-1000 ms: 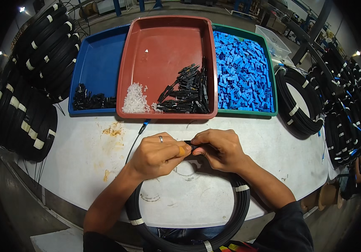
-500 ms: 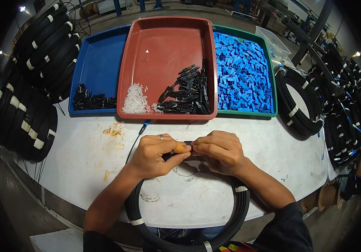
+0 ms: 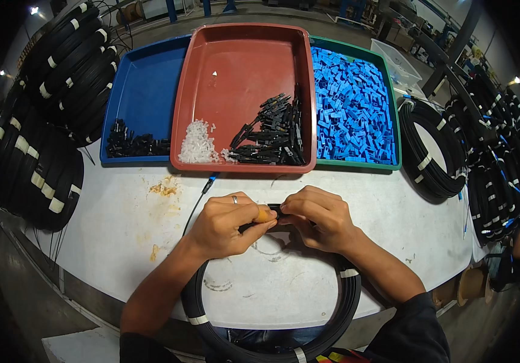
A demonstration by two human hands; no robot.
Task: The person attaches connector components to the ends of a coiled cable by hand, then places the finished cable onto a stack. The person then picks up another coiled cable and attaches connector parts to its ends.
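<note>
Coil [image 3: 349, 296] beneath, my left hand [image 3: 227, 224] and right hand [image 3: 320, 218] pinch a black piece [image 3: 276, 207], apparently fitting it; the next move calls for steady alignment.

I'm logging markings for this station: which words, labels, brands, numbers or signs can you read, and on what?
None can be read.
White bands on the black cable coil: no lettering can be made out.
Small black part between the two hands: mostly hidden by the fingers, too small to tell.
Blue clips in the green tray: too small to tell.
</note>
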